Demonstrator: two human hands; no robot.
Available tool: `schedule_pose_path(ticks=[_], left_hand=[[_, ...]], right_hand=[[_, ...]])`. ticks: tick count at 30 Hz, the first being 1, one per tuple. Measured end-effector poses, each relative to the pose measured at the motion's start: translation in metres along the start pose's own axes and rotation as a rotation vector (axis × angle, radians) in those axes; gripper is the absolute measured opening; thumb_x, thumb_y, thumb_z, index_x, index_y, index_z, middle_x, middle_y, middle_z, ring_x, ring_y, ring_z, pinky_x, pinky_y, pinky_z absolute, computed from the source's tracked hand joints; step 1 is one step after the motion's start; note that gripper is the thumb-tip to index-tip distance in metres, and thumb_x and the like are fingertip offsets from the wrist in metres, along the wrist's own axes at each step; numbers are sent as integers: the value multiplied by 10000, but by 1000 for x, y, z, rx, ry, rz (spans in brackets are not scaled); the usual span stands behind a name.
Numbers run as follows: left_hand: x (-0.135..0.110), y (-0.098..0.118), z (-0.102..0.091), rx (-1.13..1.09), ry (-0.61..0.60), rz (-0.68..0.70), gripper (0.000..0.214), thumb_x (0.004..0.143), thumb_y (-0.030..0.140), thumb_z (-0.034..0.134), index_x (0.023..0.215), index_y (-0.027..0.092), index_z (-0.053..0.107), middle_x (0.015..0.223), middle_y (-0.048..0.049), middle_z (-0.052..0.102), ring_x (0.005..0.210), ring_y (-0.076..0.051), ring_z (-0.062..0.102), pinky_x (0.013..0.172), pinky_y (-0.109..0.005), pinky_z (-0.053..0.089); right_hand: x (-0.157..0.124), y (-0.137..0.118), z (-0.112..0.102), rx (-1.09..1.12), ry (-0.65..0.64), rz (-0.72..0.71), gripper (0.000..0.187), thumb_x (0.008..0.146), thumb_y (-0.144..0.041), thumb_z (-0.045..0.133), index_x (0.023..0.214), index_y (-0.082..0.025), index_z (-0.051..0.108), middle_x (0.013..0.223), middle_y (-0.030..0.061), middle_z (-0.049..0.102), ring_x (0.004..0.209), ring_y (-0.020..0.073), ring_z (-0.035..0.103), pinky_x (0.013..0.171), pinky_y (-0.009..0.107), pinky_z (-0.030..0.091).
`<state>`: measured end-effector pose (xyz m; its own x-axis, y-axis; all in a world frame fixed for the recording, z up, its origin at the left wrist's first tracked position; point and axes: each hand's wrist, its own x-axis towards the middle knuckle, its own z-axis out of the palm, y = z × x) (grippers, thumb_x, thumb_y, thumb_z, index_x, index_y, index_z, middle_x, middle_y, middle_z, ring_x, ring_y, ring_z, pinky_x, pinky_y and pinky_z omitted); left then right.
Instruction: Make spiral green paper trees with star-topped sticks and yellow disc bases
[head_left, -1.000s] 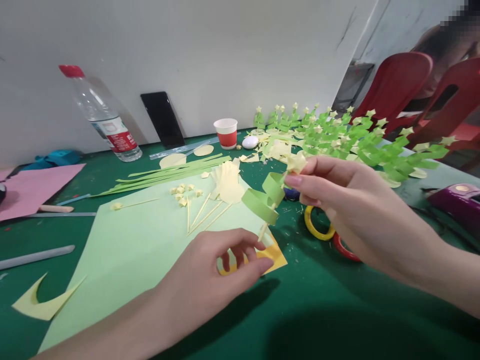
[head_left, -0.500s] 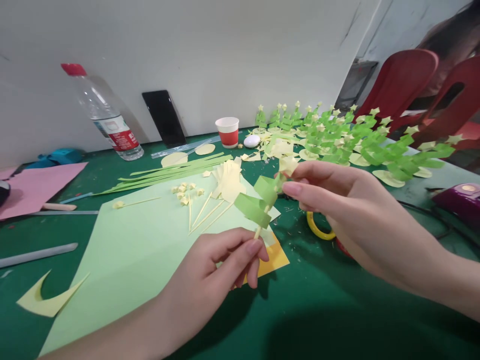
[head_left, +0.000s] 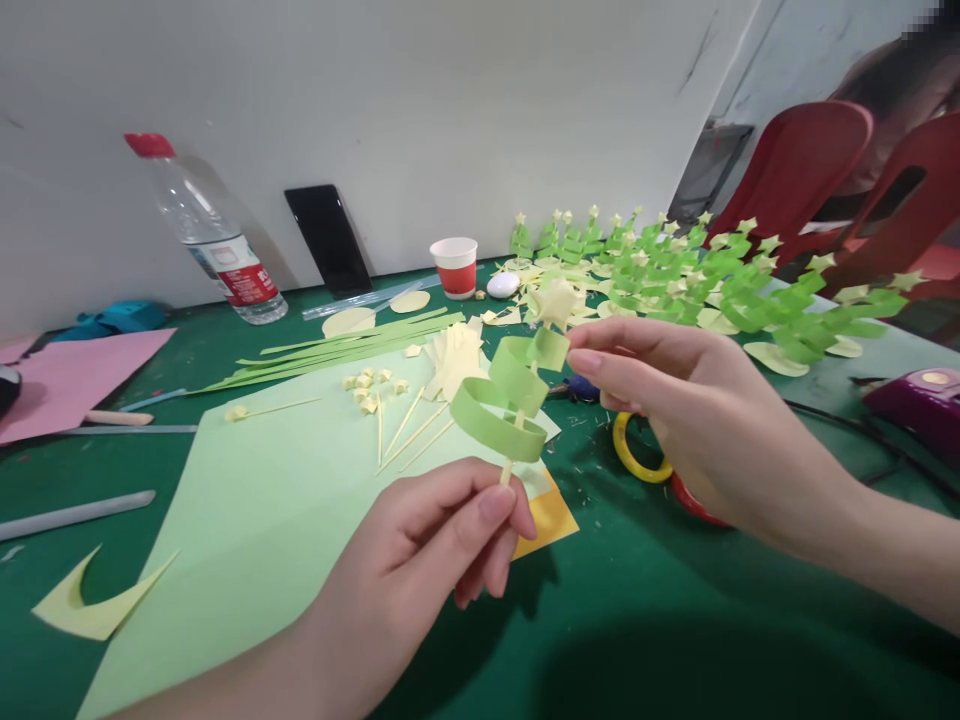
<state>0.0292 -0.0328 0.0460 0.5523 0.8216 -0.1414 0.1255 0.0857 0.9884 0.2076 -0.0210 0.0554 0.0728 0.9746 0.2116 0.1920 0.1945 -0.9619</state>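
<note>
Paper tree (head_left: 517, 388) is pinched low by the left hand (head_left: 442, 530); contact with the half-curled right hand (head_left: 671, 395) cannot be told. Above the left hand its long axis is tilted rightward, star (head_left: 556, 302) uppermost.

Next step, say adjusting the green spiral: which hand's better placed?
Probably the right hand: its fingertips are beside the top of the green spiral, just below the yellow star. The left hand grips the stick below, so seems better for steadying.
</note>
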Motion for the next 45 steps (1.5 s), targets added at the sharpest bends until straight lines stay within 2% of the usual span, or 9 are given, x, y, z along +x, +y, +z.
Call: schedule_pose_path(ticks=[6, 9, 15, 23, 27, 33, 36, 41, 45], left_hand=[[0, -3, -2, 59, 17, 67, 256, 856, 264, 404, 641, 189, 522, 477, 49, 429, 469, -82, 388, 468, -163, 359], [1, -4, -2, 141, 60, 116, 257, 850, 239, 398, 630, 184, 520, 467, 54, 418, 461, -80, 395, 478, -169, 354], [2, -10, 1, 359, 85, 142, 316, 818, 216, 396, 507, 178, 443, 470, 50, 446, 455, -77, 413, 459, -181, 321], [0, -19, 4, 538, 27, 178, 316, 822, 170, 365, 510, 162, 416, 480, 50, 442, 450, -64, 400, 455, -166, 301], [-1, -18, 4, 568, 49, 218, 313, 794, 148, 394, 482, 156, 417, 465, 51, 445, 442, -61, 409, 457, -163, 309], [0, -12, 1, 368, 88, 144, 274, 820, 219, 399, 612, 162, 568, 517, 34, 524, 488, -85, 476, 474, -166, 371], [0, -10, -1, 256, 117, 142, 247, 821, 217, 412, 636, 174, 571, 475, 55, 483, 480, -81, 468, 507, -168, 393], [0, -10, -4, 70, 153, 100, 244, 846, 245, 407, 674, 183, 568, 461, 71, 428, 467, -66, 401, 501, -157, 373], [0, -12, -5, -20, 193, 100, 252, 858, 273, 407, 675, 190, 560, 451, 66, 407, 490, -79, 418, 511, -174, 376]], right_hand=[[-3, 0, 0, -168, 39, -147, 116, 726, -337, 615, 667, -238, 625, 692, 3, 576, 596, 126, 502, 431, 219, 363], [-11, -6, -1, -375, 214, -454, 104, 756, -275, 589, 663, -231, 593, 597, -3, 533, 538, 113, 464, 434, 234, 339], [-28, -15, 8, -690, 195, -975, 67, 723, -193, 639, 766, -242, 621, 503, -63, 568, 430, 64, 495, 446, 195, 403], [-32, 0, 19, -901, -110, -906, 191, 793, -123, 501, 919, -140, 643, 538, -14, 581, 452, 100, 486, 412, 264, 348], [-36, -1, 21, -868, -137, -981, 212, 782, -88, 480, 660, -165, 636, 472, -19, 494, 411, 84, 400, 384, 255, 277], [-48, -13, 29, -734, 10, -1038, 440, 820, -85, 416, 393, -179, 463, 375, -41, 242, 335, 53, 206, 351, 232, 238], [-45, -20, 23, -812, -242, -904, 353, 804, -80, 422, 516, -195, 591, 383, -38, 319, 337, 55, 274, 348, 229, 276], [-21, -16, 2, -670, -103, -1013, 184, 795, -158, 516, 710, -209, 670, 469, -20, 535, 387, 72, 455, 362, 226, 340], [1, -18, -18, -674, -233, -844, 205, 814, -256, 534, 658, -280, 665, 500, -39, 587, 399, 90, 495, 358, 238, 343]])
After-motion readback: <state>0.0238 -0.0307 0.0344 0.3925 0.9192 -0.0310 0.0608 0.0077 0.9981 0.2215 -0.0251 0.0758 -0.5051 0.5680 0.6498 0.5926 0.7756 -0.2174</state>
